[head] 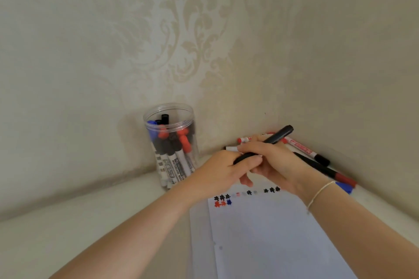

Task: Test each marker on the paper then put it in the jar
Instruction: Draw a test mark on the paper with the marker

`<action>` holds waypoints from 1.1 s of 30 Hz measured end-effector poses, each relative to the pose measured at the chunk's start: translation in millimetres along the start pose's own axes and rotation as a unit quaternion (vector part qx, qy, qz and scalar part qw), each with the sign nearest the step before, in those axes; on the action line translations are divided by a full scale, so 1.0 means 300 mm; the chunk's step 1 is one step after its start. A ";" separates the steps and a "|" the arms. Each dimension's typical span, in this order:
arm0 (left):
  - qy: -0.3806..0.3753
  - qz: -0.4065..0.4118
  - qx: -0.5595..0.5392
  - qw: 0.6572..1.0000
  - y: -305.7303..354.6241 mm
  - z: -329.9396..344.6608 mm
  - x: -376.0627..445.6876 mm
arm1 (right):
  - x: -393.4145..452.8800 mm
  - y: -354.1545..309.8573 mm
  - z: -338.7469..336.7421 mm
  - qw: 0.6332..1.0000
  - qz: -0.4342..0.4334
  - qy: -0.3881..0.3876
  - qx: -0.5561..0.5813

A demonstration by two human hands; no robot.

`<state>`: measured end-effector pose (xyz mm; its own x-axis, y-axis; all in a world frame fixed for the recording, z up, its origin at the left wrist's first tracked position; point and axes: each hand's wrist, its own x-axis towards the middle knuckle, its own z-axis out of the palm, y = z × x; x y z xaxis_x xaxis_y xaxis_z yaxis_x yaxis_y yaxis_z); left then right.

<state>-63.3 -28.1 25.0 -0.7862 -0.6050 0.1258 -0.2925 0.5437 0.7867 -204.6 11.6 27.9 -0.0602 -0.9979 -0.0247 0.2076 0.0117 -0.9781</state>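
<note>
1. A clear plastic jar stands open at the back left, close to the patterned wall, holding whiteboard markers with blue, red and black caps, most of them cap-up.
2. The left hand is over the top edge of the paper, its fingers curled round the lower end of a black marker.
3. The white paper lies on the pale table, with small black, red and blue test marks in rows along its top.
4. The right hand, a thin bracelet on its wrist, grips the same marker higher up; the marker tilts up to the right.
5. More loose markers lie behind the hands, in the right corner.
</note>
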 end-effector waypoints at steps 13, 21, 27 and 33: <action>-0.023 -0.066 0.068 0.995 -0.185 -0.024 -0.033 | 0.004 0.055 -0.038 0.974 0.036 0.213 -0.064; -0.053 -0.069 0.034 0.996 -0.282 0.006 -0.074 | 0.027 0.229 0.048 0.942 0.055 0.289 -0.160; -0.048 -0.048 0.033 0.997 -0.295 0.004 -0.072 | 0.025 0.252 0.066 0.926 0.046 0.296 -0.229; -0.038 -0.040 0.044 0.998 -0.301 0.004 -0.078 | 0.032 0.262 0.066 0.916 0.036 0.291 -0.272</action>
<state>-19.2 -62.4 -49.9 -0.7965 -0.6043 0.0170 -0.3991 0.5467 0.7361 -169.6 1.6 -45.1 -0.6098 -0.7913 -0.0449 -0.2761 0.2652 -0.9238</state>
